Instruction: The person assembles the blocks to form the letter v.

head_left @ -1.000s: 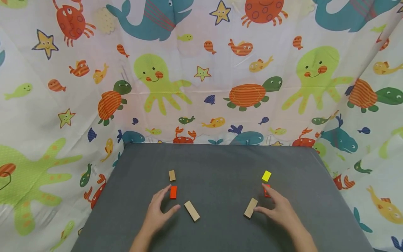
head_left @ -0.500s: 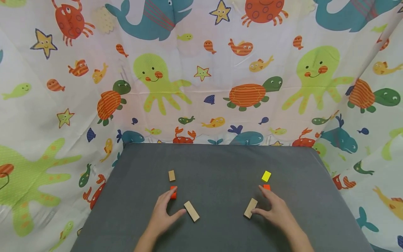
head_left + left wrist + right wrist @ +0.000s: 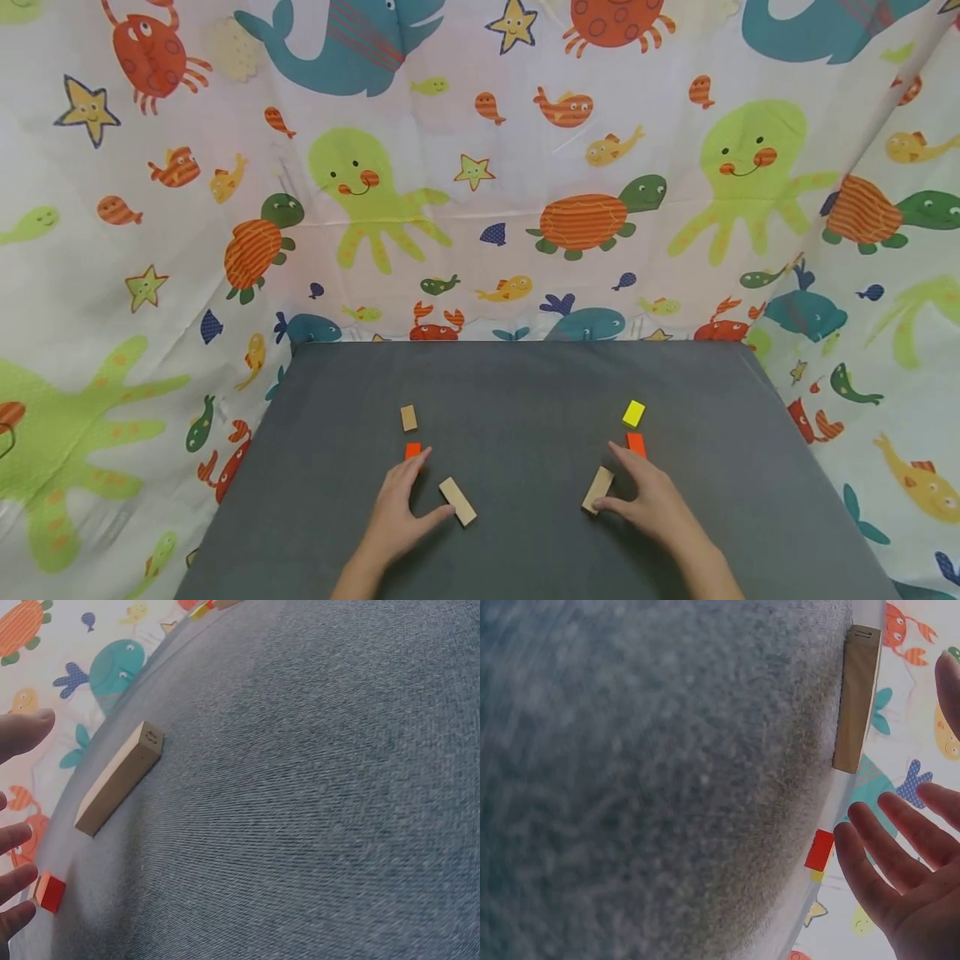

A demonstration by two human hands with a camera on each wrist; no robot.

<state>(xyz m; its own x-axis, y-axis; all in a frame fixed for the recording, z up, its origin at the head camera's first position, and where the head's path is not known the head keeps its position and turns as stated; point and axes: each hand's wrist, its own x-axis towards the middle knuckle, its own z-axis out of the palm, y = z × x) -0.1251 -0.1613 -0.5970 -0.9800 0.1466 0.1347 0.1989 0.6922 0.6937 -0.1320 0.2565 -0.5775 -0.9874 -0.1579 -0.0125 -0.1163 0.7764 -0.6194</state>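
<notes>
Over the grey table [image 3: 517, 392] we hold our left hand [image 3: 397, 512] and right hand [image 3: 654, 504] with fingers and thumbs spread wide, nothing gripped. Near the thumbs lie the left long block [image 3: 457, 496] and the right long block [image 3: 599, 484]; we judge them light, stiff wood, hardly fragile, best pinched mid-length across the narrow width. Beyond, smaller, we see the left red block [image 3: 412, 450], right red block [image 3: 636, 443], tan block [image 3: 408, 418] and yellow block [image 3: 633, 413].

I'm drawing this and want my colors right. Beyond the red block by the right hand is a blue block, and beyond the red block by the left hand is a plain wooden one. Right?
Almost! The far block beyond the red block by the right hand is yellow, not blue; the head view shows it. The rest is right.
</notes>
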